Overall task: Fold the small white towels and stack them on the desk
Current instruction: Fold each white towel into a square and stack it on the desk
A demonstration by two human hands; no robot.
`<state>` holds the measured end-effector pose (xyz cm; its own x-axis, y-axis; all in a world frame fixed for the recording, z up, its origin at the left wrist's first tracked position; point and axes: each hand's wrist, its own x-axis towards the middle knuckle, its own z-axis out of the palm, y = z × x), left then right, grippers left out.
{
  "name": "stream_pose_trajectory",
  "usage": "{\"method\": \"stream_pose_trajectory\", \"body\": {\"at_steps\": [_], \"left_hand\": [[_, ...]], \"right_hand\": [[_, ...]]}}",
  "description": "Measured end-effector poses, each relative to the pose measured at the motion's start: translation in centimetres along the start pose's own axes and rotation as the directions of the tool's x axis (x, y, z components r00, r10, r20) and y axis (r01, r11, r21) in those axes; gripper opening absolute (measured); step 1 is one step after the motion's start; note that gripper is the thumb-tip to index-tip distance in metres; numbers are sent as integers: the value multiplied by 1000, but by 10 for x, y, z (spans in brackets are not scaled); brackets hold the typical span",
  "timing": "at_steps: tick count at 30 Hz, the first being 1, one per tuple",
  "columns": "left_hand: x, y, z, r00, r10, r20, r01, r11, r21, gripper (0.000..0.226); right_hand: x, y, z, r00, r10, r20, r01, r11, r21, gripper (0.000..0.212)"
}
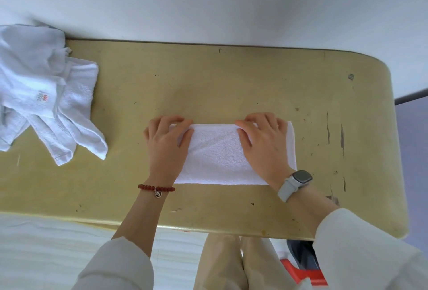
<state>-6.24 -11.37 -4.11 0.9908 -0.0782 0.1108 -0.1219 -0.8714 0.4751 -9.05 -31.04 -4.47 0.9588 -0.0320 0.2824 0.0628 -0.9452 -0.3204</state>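
Note:
A small white towel (220, 157) lies folded into a rectangle on the yellow desk (208, 86), near the middle. My left hand (168, 144) lies over its left end, fingers curled at the far left corner and thumb on top. Over the right part rests my right hand (264, 144), fingers bent at the far edge and thumb on the cloth. Both hands seem to pinch the far edge. A heap of several unfolded white towels (44, 95) lies at the desk's left end, apart from both hands.
The desk stands against a white wall (208, 0); its right end is rounded. A white bed surface (58, 248) lies below the near edge at left. My legs and a red object (310, 273) show under the desk's near edge.

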Motion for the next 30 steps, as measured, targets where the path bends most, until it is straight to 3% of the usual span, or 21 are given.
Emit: {"method": "stream_pose_trajectory", "body": {"at_steps": [6, 14, 19, 23, 25, 28, 30], "left_hand": [[9, 0, 9, 986, 167, -1, -167, 986, 23, 19], [11, 3, 8, 986, 166, -2, -166, 986, -3, 19], [18, 15, 5, 997, -22, 72, 21, 1000, 19, 12], [29, 28, -3, 970, -140, 201, 122, 988, 99, 13], [29, 33, -5, 973, -127, 195, 102, 985, 138, 15], [10, 39, -6, 999, 20, 49, -29, 982, 184, 19], [-23, 44, -1, 991, 94, 99, -113, 970, 214, 28]], "right_hand": [[10, -12, 15, 997, -41, 72, 38, 998, 43, 17], [14, -15, 14, 994, -34, 101, 26, 996, 81, 17], [22, -21, 14, 985, 53, 166, -58, 998, 29, 24], [33, -27, 10, 944, 100, 313, -116, 993, 32, 14], [32, -25, 7, 968, 19, 251, -26, 999, 24, 11], [16, -7, 2, 976, -180, 122, 178, 984, 29, 16], [-1, 12, -3, 952, -275, 133, 275, 961, 20, 21]]}}
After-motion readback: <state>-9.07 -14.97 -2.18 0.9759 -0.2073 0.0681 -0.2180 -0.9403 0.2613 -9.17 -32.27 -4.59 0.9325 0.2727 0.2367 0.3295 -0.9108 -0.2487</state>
